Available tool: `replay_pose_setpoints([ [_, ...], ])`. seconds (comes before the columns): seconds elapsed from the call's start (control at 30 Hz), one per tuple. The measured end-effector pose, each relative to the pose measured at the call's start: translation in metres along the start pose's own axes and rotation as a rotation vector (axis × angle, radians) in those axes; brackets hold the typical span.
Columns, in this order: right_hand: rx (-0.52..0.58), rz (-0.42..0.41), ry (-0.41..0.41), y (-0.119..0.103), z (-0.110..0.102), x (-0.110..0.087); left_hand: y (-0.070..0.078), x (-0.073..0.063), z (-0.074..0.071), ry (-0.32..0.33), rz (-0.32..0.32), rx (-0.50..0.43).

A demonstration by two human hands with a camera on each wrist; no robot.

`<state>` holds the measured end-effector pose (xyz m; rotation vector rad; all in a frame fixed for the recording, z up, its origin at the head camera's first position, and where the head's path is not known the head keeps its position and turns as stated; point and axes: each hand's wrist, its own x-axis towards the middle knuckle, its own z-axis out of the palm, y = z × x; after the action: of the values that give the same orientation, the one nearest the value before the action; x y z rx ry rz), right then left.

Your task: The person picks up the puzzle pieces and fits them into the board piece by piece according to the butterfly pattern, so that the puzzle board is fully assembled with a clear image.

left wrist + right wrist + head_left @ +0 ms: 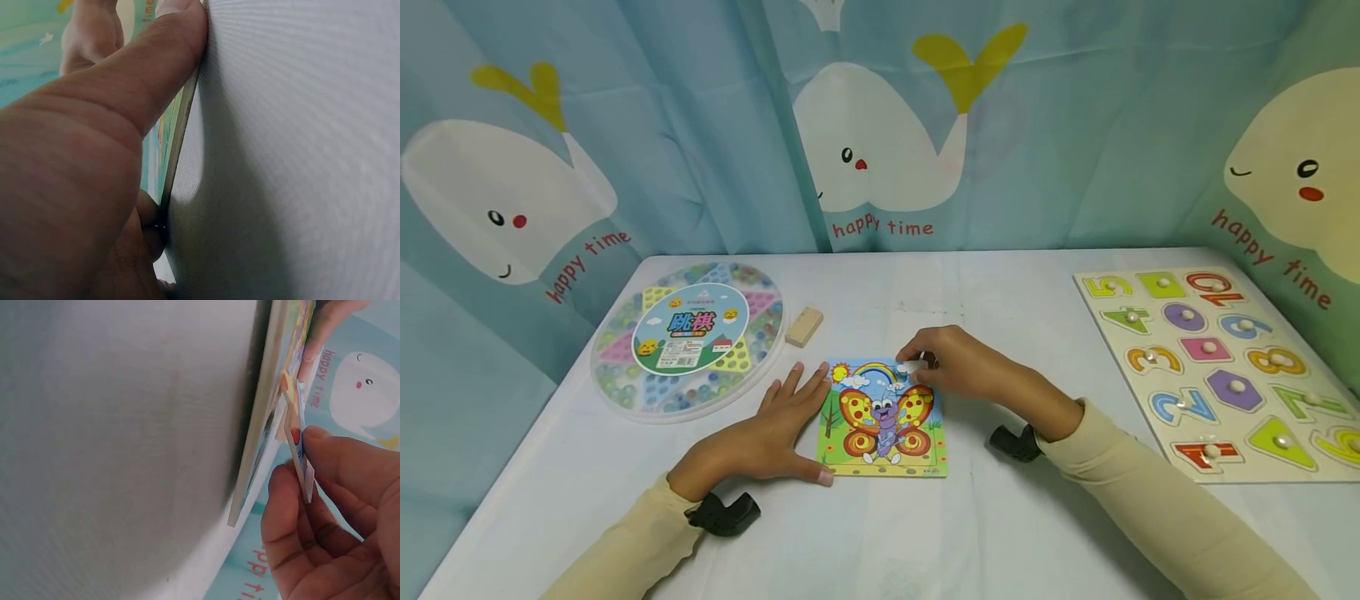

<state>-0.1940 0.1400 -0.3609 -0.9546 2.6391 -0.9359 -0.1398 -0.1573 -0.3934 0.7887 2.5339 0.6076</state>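
A square butterfly jigsaw puzzle (pixel 886 425) lies flat on the white table in the head view. My left hand (pixel 767 440) is spread beside its left edge, fingers straight, fingertips at the upper left side and thumb at the lower left corner. In the left wrist view the thumb lies along the puzzle's edge (pixel 179 134). Over the upper right corner, my right hand (pixel 958 362) pinches a thin puzzle piece (pixel 296 436) between thumb and fingers. The right wrist view shows this piece tilted, raised at the hand's end; whether its far end touches the board is unclear.
A round clear case of Chinese checkers marbles (pixel 760 367) lies at the left. Next to it is a small wooden block (pixel 805 327). A peg board of numbers and shapes (pixel 1161 375) lies at the right. A whale-print curtain (pixel 722 167) hangs behind the table.
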Motion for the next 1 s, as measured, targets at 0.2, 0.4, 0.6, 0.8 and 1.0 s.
replay_pose_setpoints([
  [0.2,-0.070,0.026,-0.019,-0.0024,0.0010,0.0004,-0.0002,-0.0003,-0.0003,-0.001,0.002,0.005],
  [0.4,-0.087,0.048,-0.048,-0.0024,0.0025,0.0020,0.0001,-0.0008,-0.0006,-0.001,0.004,0.002],
  [0.6,-0.101,0.049,-0.064,-0.0013,0.0036,0.0022,0.0002,-0.0001,0.0007,0.000,0.010,0.005],
  [0.8,-0.097,0.048,-0.063,-0.0004,0.0042,0.0027,0.0003,0.0007,0.0010,0.005,0.012,0.003],
  [1.0,-0.086,0.060,-0.072,-0.0016,0.0045,0.0023,-0.0011,0.0011,0.0018,0.003,0.018,0.008],
])
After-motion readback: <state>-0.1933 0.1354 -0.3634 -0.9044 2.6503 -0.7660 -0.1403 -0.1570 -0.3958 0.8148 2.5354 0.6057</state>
